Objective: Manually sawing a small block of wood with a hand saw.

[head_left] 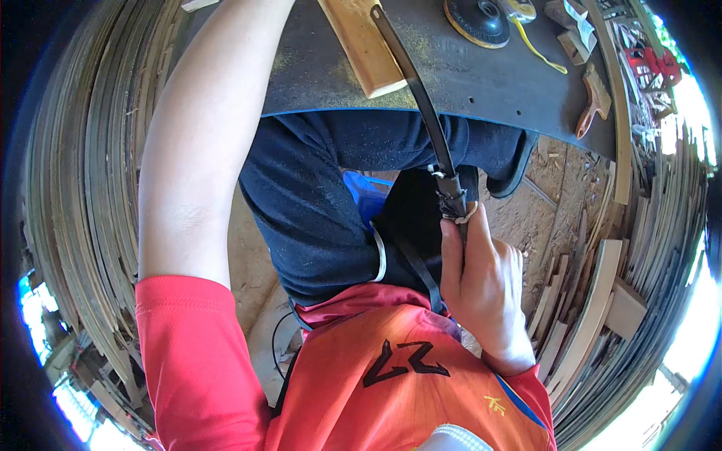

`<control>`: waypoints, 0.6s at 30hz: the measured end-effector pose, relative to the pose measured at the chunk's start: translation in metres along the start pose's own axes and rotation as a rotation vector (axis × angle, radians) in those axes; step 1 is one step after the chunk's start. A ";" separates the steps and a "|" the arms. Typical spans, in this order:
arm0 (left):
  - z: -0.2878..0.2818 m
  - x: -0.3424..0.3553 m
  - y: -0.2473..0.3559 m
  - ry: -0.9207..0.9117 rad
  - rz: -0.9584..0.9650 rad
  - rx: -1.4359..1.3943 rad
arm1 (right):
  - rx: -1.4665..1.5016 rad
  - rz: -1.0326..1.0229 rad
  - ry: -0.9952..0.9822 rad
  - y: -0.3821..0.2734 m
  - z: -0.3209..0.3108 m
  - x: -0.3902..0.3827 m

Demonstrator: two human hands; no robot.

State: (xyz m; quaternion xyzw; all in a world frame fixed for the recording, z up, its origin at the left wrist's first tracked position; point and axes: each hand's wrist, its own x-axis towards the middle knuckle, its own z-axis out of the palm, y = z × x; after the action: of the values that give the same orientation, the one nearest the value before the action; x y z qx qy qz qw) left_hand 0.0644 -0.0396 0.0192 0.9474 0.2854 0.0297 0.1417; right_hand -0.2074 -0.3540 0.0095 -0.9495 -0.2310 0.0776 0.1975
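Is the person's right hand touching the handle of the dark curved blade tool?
Touching. The head view shows the right hand wrapped around the tool's handle, fingers closed on it with no gap, while the blade reaches up over the wooden piece.

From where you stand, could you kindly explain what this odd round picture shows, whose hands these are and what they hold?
There is no machine here: a person wears a wide fisheye camera on the head, looking down at their own body, so straight edges bend near the rim. You see their red shirt and dark trousers. The right hand grips the wrapped handle of a long dark curved blade, which reaches up onto a dark workbench. The left arm stretches up past the top edge, so the left hand is out of view. On the bench lie a pale wooden block beside the blade, a round black disc, a yellow strap and a brown-handled tool. Stacks of bent wooden strips stand on both sides.
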 end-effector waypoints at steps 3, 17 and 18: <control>0.006 0.010 -0.001 0.023 0.018 -0.001 | 0.036 0.007 0.012 -0.002 0.002 -0.002; 0.009 0.009 -0.002 0.055 0.014 -0.002 | -0.070 -0.039 0.040 -0.005 -0.004 -0.004; 0.009 0.009 -0.001 0.058 0.012 -0.002 | -0.070 -0.046 0.047 -0.005 -0.004 -0.003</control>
State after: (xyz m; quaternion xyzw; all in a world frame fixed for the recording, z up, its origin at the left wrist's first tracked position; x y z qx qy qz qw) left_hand 0.0727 -0.0358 0.0098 0.9476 0.2838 0.0581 0.1344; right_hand -0.2115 -0.3530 0.0149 -0.9518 -0.2508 0.0425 0.1715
